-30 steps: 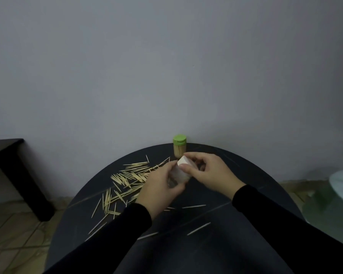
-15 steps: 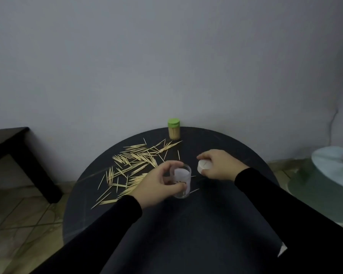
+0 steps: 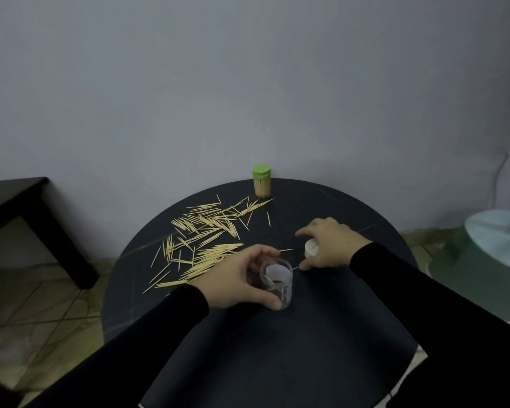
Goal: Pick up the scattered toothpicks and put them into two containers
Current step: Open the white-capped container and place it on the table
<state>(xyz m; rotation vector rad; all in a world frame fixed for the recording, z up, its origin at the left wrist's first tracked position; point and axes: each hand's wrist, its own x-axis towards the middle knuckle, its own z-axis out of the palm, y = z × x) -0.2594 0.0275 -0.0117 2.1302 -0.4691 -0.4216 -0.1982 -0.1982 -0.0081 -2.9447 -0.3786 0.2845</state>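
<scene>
Head cam: two containers on the round table (image 3: pixel 321 343), toothpicks everywhere

Left hand (image 3: pixel 236 279) grips the clear jar (image 3: pixel 277 282), a few toothpicks inside. Right hand (image 3: pixel 326 245) is curled over the white lid (image 3: pixel 311 248). Green-capped jar (image 3: pixel 261 181) at 12 o'clock looks full. Loose toothpicks (image 3: pixel 206 234), too many to count, lie around 10 o'clock.
</scene>
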